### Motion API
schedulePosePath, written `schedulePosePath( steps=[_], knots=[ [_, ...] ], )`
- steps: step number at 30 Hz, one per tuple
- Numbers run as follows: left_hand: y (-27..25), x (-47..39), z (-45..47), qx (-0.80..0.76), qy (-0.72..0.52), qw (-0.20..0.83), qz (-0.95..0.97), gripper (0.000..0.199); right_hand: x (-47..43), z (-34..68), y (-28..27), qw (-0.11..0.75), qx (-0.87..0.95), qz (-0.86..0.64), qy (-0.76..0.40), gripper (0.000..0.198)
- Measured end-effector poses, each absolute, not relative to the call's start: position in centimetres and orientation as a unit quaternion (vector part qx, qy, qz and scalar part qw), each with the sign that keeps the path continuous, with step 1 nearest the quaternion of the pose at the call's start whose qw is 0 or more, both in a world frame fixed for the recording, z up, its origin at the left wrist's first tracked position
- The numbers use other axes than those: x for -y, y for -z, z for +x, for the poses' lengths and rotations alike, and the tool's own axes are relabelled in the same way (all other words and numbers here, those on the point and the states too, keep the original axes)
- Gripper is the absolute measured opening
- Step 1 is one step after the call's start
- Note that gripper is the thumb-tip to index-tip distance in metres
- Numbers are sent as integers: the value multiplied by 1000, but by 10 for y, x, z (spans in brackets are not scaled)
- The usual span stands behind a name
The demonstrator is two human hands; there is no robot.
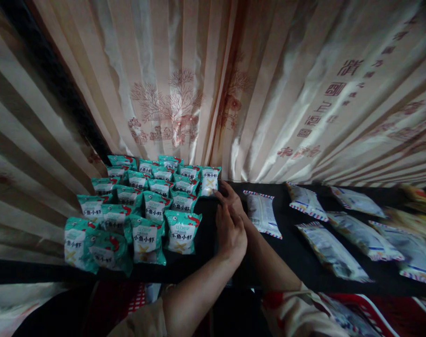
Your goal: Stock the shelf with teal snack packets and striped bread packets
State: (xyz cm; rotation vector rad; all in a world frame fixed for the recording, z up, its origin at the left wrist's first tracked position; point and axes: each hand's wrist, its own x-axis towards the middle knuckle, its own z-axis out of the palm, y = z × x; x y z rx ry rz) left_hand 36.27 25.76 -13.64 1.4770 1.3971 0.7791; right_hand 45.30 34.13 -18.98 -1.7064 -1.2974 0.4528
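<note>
At the right end of the back row, a teal and white snack bag (210,181) stands upright on the black table. My right hand (231,197) is at its lower right corner, fingertips at or touching its edge, fingers partly spread. Just below, my left hand (232,234) overlaps the right hand in view, its fingers loosely apart and pointing up with nothing visible in them. More bags of the same kind stand in rows to the left; the nearest one to my left hand is a teal bag (182,232) at the front right.
Right of my arms lie white bags with striped edges, such as a flat bag (263,213) and a longer one (334,251). A printed curtain (184,47) hangs along the table's back. Red items (367,313) sit below the table's front edge (290,288).
</note>
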Motion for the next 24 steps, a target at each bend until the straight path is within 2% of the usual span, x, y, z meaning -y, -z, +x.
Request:
schedulePosePath(
  steps=[3, 9, 15, 24],
  knots=[
    [138, -241, 356, -563, -305, 479, 601, 48, -335, 452, 191, 458, 559, -671, -167, 57],
    [141, -201, 327, -530, -316, 496, 611, 46, -322, 443, 189, 473, 549, -681, -103, 48],
    [155, -158, 271, -518, -325, 523, 593, 41, -270, 415, 177, 519, 473, -700, -132, 48],
    [216, -82, 179, -563, -333, 526, 544, 32, -163, 339, 194, 551, 385, -698, -247, 45]
  ],
)
